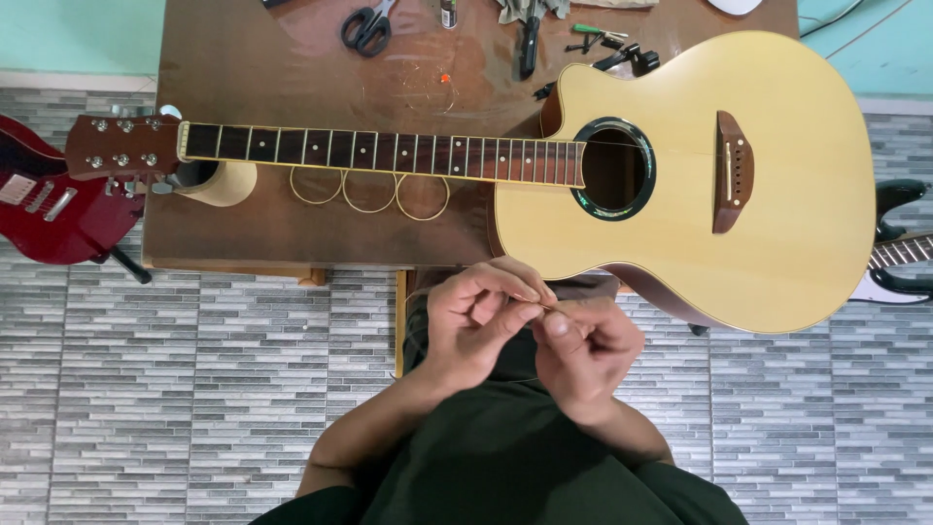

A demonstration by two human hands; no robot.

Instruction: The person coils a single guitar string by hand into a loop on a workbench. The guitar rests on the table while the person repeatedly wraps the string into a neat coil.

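Observation:
An acoustic guitar [700, 185] with a pale top lies flat across a brown table [262, 68], its neck pointing left to the headstock [121, 146]. Coiled strings [369, 190] lie under the neck. Below the guitar's body, over my lap, my left hand [481, 316] and my right hand [588, 355] meet fingertip to fingertip. Both pinch a thin wire, a guitar string [542, 306], between thumb and fingers; its length is too fine to follow.
Scissors [367, 27], pliers [528, 44] and small tools lie at the table's far edge. A roll of tape [219, 180] props the neck. A red electric guitar [53, 204] stands at the left, a dark one [899, 253] at the right, on a grey tiled floor.

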